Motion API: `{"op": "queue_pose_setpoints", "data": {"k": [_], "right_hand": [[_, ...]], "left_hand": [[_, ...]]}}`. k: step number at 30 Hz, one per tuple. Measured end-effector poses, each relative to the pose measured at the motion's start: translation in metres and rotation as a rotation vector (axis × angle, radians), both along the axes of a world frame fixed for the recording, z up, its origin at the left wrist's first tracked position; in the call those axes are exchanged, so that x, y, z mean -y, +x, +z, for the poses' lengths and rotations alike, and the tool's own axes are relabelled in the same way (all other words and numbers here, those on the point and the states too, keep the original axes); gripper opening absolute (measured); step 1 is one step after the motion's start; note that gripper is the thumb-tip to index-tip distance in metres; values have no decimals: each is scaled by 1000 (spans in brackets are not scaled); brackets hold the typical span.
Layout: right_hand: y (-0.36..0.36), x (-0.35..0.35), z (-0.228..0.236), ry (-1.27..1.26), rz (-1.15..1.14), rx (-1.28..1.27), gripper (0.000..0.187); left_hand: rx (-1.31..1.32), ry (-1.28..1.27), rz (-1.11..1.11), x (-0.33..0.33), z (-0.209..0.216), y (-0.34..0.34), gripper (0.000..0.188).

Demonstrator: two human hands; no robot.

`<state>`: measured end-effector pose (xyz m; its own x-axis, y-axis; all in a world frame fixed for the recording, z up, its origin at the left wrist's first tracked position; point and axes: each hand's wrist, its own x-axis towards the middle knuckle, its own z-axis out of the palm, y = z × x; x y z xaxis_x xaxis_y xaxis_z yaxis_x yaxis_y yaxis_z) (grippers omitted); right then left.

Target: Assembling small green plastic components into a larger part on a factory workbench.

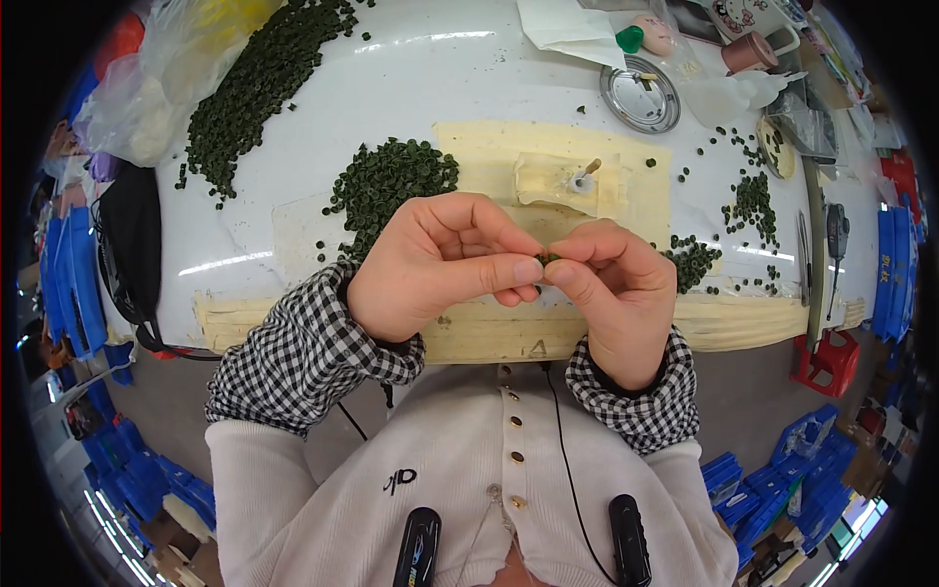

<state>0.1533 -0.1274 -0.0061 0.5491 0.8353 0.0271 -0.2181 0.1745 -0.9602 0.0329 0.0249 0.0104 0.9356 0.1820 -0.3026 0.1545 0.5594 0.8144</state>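
Over the near side of the table my left hand (435, 259) and my right hand (618, 293) meet, thumb and forefinger pinched in each. A tiny dark green piece (549, 258) shows between the fingertips, mostly covered by them, so its exact shape is hidden. Just beyond my left hand lies a heap of small dark green cup-like parts (396, 186). A smaller group of such parts (693, 262) is by my right hand. Beyond the hands, a small pale holder with an upright brown-tipped peg (584, 179) sits on a yellow taped sheet (479, 147).
A large dark green pile (259, 88) spreads at the far left, near plastic bags (147, 108) and a black bag (130, 245). Far right are a round metal dish (641, 95), a pink cup (750, 54), loose parts (751, 207) and a screwdriver-like tool (836, 240).
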Motion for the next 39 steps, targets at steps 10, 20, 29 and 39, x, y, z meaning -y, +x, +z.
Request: {"op": "queue_pose_setpoints", "data": {"k": [10, 20, 29, 39], "right_hand": [[-4, 0, 5, -33, -18, -119, 15], [-3, 1, 2, -27, -38, 177, 20], [-2, 1, 3, -1, -14, 484, 27], [-4, 1, 4, -18, -21, 383, 27]], "left_hand": [[-15, 36, 19, 1, 1, 0, 7], [-12, -11, 21, -2, -2, 0, 6], [-20, -110, 39, -3, -3, 1, 8], [135, 387, 220, 9, 0, -3, 11]]}}
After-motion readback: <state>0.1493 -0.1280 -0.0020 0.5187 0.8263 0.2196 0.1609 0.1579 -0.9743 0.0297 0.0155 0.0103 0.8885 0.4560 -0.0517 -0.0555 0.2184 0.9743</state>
